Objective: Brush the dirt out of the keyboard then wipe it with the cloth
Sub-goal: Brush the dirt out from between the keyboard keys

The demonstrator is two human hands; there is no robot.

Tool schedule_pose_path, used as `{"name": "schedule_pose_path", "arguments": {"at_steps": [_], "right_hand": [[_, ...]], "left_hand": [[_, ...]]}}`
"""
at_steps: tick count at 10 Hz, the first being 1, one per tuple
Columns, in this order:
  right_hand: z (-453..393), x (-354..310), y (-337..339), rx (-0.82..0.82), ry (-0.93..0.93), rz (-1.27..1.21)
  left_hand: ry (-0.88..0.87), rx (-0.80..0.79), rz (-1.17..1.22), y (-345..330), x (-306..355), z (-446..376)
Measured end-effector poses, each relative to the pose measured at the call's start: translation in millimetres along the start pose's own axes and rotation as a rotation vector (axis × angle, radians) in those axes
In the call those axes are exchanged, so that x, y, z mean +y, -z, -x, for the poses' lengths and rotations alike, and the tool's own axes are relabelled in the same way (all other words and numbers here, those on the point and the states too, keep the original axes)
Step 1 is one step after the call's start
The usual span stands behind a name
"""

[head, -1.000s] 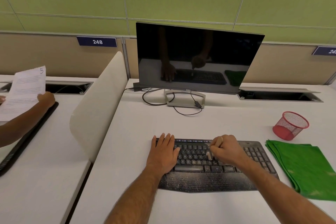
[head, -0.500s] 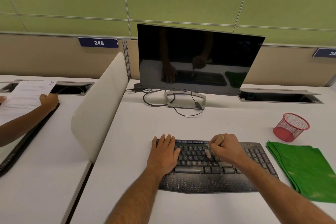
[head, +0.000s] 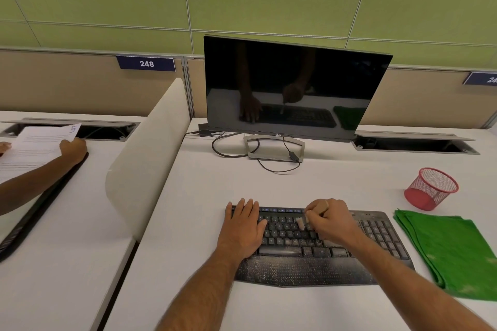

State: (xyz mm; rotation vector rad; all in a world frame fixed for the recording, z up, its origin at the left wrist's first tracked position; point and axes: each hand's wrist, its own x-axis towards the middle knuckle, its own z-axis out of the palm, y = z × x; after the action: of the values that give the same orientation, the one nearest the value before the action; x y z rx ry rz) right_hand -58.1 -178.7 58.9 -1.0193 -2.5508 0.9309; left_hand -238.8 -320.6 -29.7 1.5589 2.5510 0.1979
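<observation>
A black keyboard [head: 309, 271] with a dusty, speckled palm rest lies on the white desk in front of me. My left hand [head: 243, 231] rests flat on its left end, fingers spread. My right hand [head: 330, 220] is closed around a small brush [head: 300, 223] with a wooden handle; its pale bristles touch the upper middle key rows. A folded green cloth [head: 451, 252] with light specks lies on the desk just right of the keyboard.
A dark monitor [head: 295, 86] on a metal stand sits behind the keyboard, with cables looping near its base. A red mesh cup [head: 430, 188] stands at the right. A white divider [head: 150, 153] borders the left; beyond it another person's hand [head: 72, 149] holds a sheet of paper.
My right hand has worked the brush up from the lower middle keys to the upper rows. The person at the left has lowered the paper toward the desk. My left hand has stayed put.
</observation>
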Motion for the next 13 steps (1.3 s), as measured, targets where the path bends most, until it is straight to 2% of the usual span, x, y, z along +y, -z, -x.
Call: {"name": "schedule_pose_path", "arguments": {"at_steps": [2,4,6,8,10,12,13], "right_hand": [[1,-3,-6,-0.08,-0.011,0.063],[-2,3,-6,0.005,-0.009,-0.005],[-3,-1,-10,-0.047,-0.007,0.059],[-2,-4,-13,-0.014,0.023,-0.077],[-2,-8,-16,-0.079,-0.006,-0.007],[-2,-5,-16,0.015,0.009,-0.088],[0,-9,-17,-0.068,0.018,-0.003]], "left_hand": [[-0.001,-0.004,0.004,1,0,0],[0.001,-0.002,0.007,1,1,0],[0.002,-0.006,0.005,0,1,0],[0.003,-0.004,0.005,1,1,1],[0.005,-0.003,0.005,-1,1,1],[0.002,0.005,0.005,0,1,1],[0.004,0.005,0.004,0,1,1]]}}
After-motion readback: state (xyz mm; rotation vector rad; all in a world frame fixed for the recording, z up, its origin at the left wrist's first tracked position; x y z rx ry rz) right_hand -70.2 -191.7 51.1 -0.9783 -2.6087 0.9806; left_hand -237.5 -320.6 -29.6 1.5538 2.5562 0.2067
